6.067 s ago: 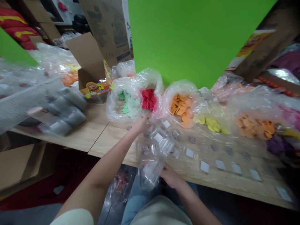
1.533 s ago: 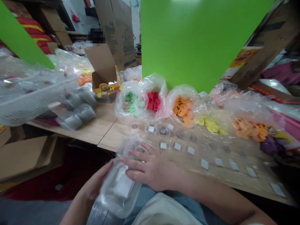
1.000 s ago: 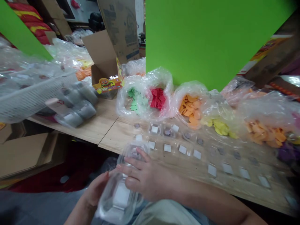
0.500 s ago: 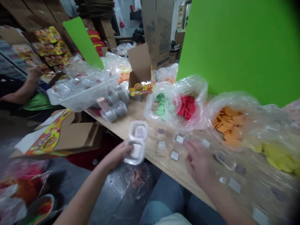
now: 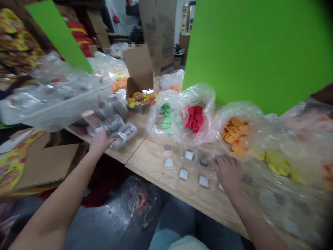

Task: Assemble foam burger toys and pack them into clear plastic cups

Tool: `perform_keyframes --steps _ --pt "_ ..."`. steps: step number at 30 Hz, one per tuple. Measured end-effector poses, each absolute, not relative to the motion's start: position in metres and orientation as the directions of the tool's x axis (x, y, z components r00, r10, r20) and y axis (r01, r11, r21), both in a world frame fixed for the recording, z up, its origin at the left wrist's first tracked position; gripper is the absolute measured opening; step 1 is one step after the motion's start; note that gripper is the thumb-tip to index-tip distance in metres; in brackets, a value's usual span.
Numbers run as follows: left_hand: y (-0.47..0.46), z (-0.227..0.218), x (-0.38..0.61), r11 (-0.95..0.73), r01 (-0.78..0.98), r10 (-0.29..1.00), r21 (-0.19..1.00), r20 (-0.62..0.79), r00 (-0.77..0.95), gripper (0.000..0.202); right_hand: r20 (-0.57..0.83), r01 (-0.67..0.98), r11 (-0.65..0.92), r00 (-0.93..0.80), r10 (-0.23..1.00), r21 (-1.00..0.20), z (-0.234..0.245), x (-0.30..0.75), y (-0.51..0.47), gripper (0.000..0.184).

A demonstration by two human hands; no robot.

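Note:
My left hand [image 5: 100, 141] is at the near side of a pile of clear plastic clamshell containers [image 5: 113, 123], fingers bent around one of them. An open container half [image 5: 128, 130] with a round greyish piece lies beside its fingertips. My right hand [image 5: 229, 170] is over the table, fingers curled down on a clear clamshell container that it mostly hides; a white edge [image 5: 221, 187] shows beneath. Left of it lie several open clamshells with white squares [image 5: 203, 180] and round grey-brown pieces [image 5: 204, 160].
Behind the row stand plastic bags with green [image 5: 166, 118], red [image 5: 194, 118], orange [image 5: 235, 135] and yellow pieces [image 5: 282, 165]. A white basket [image 5: 57, 109] of clear packs, an open printed carton [image 5: 140, 97], a cardboard box [image 5: 49, 156] and a green panel [image 5: 255, 52] surround the table [image 5: 148, 163].
My left hand has moved left with the open clamshell to the container pile. The right hand has moved slightly right and lower onto the row. The view has turned right.

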State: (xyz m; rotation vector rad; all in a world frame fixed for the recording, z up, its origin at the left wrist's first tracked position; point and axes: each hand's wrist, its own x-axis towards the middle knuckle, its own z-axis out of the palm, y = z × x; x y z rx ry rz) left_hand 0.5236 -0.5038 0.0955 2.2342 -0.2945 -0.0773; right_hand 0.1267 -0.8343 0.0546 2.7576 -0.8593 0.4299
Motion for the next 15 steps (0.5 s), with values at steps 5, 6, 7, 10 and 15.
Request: perform_keyframes --steps 5,6,7,10,15 --pt "-0.538 0.094 0.432 -0.272 -0.080 -0.345 0.959 -0.019 0.938 0.038 0.471 -0.239 -0.969 0.863 -0.184 0.059 0.086 0.134 -0.796 0.017" --pt "-0.549 0.096 0.404 -0.253 -0.021 -0.428 0.967 -0.092 0.899 0.039 0.475 -0.102 -0.992 0.878 -0.055 0.073 0.093 0.144 -0.780 0.018" --pt "-0.561 0.099 0.378 -0.225 0.042 -0.530 0.973 -0.159 0.833 0.041 0.472 0.025 -0.995 0.879 0.066 0.093 0.099 0.156 -0.762 0.018" --pt "-0.586 0.107 0.329 -0.052 0.397 -0.751 0.916 -0.297 0.589 0.052 0.484 0.255 -0.956 0.825 0.292 0.142 0.109 0.191 -0.717 0.019" --pt "-0.550 0.108 0.402 -0.022 0.088 -0.185 0.996 -0.090 0.979 0.050 0.483 0.030 -1.000 0.875 0.023 -0.008 0.085 0.207 -0.728 0.036"
